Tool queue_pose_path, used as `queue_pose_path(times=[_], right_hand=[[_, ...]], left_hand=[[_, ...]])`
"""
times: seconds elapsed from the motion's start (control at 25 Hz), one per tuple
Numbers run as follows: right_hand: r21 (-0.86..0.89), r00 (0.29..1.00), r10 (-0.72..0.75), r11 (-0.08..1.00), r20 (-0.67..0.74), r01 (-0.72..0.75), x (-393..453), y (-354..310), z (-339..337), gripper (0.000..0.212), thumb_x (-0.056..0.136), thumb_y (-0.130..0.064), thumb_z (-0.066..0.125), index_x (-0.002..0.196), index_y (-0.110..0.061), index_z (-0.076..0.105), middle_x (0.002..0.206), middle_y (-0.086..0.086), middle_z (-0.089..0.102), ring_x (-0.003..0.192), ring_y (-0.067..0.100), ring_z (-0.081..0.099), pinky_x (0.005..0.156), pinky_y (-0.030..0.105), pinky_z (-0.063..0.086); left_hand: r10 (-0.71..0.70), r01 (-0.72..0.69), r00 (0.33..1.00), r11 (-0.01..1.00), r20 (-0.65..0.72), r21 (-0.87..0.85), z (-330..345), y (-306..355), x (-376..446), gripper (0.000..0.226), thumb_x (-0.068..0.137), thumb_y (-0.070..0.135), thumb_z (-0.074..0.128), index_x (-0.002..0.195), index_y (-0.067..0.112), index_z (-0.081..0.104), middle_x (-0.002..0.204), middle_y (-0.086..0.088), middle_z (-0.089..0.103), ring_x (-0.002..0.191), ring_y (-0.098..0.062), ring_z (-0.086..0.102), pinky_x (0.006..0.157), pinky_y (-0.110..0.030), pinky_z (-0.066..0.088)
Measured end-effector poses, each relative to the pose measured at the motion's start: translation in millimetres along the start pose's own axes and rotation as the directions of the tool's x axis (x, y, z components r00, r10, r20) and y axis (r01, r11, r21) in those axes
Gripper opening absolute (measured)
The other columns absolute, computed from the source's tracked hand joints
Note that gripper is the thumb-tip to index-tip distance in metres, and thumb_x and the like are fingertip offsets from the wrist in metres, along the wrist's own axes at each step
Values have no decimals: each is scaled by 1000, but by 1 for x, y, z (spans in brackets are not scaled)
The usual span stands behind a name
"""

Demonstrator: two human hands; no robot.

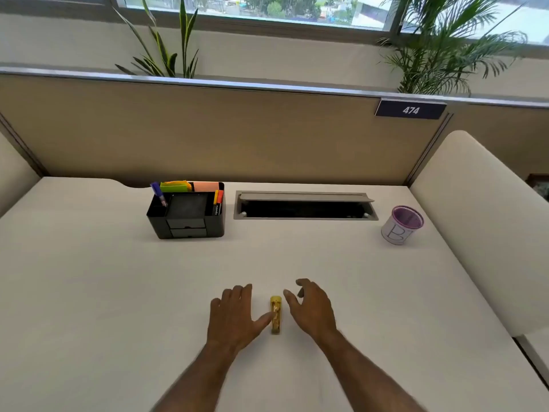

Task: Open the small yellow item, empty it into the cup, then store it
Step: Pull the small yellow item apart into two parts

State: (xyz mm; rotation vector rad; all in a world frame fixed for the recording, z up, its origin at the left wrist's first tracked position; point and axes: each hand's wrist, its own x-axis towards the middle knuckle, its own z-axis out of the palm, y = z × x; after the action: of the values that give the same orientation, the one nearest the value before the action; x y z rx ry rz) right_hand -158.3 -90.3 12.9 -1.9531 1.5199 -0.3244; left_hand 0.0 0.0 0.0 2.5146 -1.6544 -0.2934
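A small yellow stapler (pixel 276 313) lies on the white desk (pixel 89 292) near the front, its length pointing away from me. My left hand (pixel 234 315) rests flat just left of it, fingers spread, the thumb tip touching its side. My right hand (pixel 312 307) hovers just right of it, fingers curled and apart, holding nothing. A purple mesh cup (pixel 401 224) with a white paper label stands far back on the right. A black desk organiser (pixel 186 214) with small drawers stands at the back left of centre.
The organiser holds pens, markers and coloured sticky notes. An open cable hatch (pixel 306 206) is set into the desk between organiser and cup. A tan partition (pixel 237 135) closes the back, and a white side panel (pixel 481 221) rises on the right.
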Motion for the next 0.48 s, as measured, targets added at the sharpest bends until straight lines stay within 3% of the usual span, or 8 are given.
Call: queue_pose_path(times=[0.16,0.28,0.48], right_hand=[[130,988,140,980,73,-148,12,-5,8,41,87,-48,64,116,-18,64,82,-9,64,84,13,64,79,27,49],[159,975,179,967,132,-199,20,-4,19,38,84,-46,67,110,-18,66,89,-4,68,84,13,65,79,28,52],[210,967,190,952,167,-223,27,-1,31,34,74,-46,69,96,-20,71,89,-1,74,82,17,71,83,40,58]], left_hand=[[-13,15,998,999,60,-37,15,12,7,65,77,79,35,106,26,60,108,9,64,101,-18,56,81,-36,42],[-56,71,993,986,107,-148,20,19,12,54,76,77,42,89,27,59,94,12,63,92,-15,55,79,-34,42],[-77,118,989,928,126,-353,23,25,24,31,80,57,53,83,28,66,89,12,67,92,-13,59,81,-33,45]])
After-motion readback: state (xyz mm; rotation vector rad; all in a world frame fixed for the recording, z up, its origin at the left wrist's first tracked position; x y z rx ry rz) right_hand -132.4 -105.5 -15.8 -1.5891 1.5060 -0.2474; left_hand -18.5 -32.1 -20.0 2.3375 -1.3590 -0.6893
